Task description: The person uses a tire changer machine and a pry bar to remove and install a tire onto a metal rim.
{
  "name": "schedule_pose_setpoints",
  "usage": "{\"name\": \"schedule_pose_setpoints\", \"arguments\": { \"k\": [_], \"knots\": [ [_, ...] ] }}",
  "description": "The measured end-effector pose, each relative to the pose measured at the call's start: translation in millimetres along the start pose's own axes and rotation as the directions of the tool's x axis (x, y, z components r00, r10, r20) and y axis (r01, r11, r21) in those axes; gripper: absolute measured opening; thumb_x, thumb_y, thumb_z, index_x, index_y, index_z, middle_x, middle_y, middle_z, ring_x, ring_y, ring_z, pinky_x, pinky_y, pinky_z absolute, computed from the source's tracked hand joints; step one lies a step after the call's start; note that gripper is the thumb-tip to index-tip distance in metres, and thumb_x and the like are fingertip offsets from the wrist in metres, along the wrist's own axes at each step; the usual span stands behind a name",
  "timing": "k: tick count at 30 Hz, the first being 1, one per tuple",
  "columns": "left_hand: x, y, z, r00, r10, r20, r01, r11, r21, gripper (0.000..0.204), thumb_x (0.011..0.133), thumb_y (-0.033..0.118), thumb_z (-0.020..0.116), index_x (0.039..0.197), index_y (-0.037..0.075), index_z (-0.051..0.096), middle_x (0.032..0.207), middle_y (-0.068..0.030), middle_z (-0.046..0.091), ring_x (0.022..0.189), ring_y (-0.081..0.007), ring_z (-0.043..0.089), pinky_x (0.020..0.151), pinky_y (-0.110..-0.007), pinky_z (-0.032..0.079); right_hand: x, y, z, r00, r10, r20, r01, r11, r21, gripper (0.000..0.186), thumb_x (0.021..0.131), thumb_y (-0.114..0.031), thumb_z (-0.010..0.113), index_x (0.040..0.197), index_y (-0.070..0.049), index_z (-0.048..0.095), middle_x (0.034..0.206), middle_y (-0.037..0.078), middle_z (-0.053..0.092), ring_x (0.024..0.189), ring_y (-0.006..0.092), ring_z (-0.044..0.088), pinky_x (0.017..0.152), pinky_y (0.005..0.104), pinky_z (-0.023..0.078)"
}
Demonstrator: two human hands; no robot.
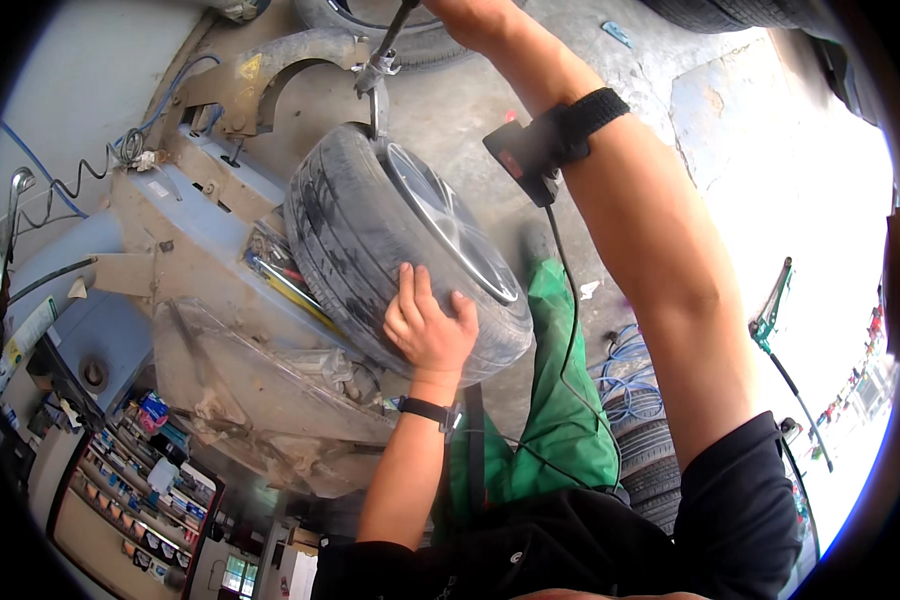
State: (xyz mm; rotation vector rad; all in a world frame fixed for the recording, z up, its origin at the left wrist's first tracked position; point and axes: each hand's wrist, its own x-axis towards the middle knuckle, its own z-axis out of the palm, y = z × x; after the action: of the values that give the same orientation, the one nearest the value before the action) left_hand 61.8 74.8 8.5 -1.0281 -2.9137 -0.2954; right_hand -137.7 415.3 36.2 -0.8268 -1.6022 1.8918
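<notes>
Black rubber, pretty dusty, on this tyre (320, 220), which stands right beside the grey-blue machine (175, 200), so that side's tight. Left hand (430, 325) is laid on the tread (355, 265), fingers (406, 290) slightly spread, gripping nothing. Right hand (475, 20) is cut off up top near the metal arm (375, 75); can't tell its fingers or grip. Green trouser leg (570, 430) crowds the near edge; concrete floor (660, 90) stretches off past the rim (445, 208).

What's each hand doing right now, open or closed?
Left hand: open, resting on the car tyre.
Right hand: cannot be told; cut off by the picture's top edge, near the dark bar.
</notes>
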Motion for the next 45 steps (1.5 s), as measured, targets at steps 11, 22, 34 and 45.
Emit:
{"name": "schedule_pose_setpoints", "arguments": {
  "k": [11,22,34,45],
  "knots": [
    [-7.2,-6.2,1.4,0.999,0.033,-0.041,-0.034,0.999,-0.018,0.053,0.089,0.032,0.060,0.133,0.003,0.058,0.142,-0.0147,0.059,0.113,-0.0329,0.054,0.099,-0.045,0.042,-7.6,4.4,4.2,0.952,-0.277,-0.130,0.233,0.931,-0.281,0.026,0.102,-0.022,0.048,0.097,-0.003,0.065,0.076,0.016,0.066,0.067,0.0285,0.064,0.067,0.0427,0.050],
    [-8.8,-3.9,4.3,0.999,0.039,-0.032,-0.040,0.999,-0.036,0.055,0.086,0.031,0.062,0.133,0.002,0.058,0.142,-0.0154,0.058,0.115,-0.0341,0.053,0.101,-0.046,0.041,-8.6,1.2,-6.7,1.000,-0.019,0.018,0.018,0.998,0.055,0.021,0.102,-0.019,0.049,0.096,-0.004,0.063,0.065,0.007,0.059,0.055,0.0190,0.057,0.054,0.0359,0.047],
    [-8.2,-4.9,4.5,0.998,0.036,-0.059,-0.038,0.999,-0.034,0.055,0.086,0.031,0.062,0.132,0.003,0.059,0.141,-0.0151,0.059,0.114,-0.0339,0.053,0.099,-0.046,0.043,-21.3,0.1,-4.2,0.994,-0.105,-0.044,0.098,0.986,-0.135,0.025,0.100,-0.020,0.049,0.094,-0.002,0.064,0.069,0.013,0.064,0.061,0.0242,0.063,0.061,0.0388,0.050],
    [-9.9,-6.9,5.2,0.998,0.038,-0.046,-0.039,0.999,-0.023,0.056,0.086,0.031,0.061,0.133,0.002,0.058,0.141,-0.0155,0.058,0.115,-0.0339,0.053,0.100,-0.046,0.042,-16.7,10.6,-1.6,0.965,-0.243,-0.102,0.204,0.934,-0.294,0.028,0.099,-0.024,0.051,0.097,0.000,0.065,0.091,0.026,0.068,0.091,0.0446,0.066,0.083,0.0507,0.049]
  ]
}}
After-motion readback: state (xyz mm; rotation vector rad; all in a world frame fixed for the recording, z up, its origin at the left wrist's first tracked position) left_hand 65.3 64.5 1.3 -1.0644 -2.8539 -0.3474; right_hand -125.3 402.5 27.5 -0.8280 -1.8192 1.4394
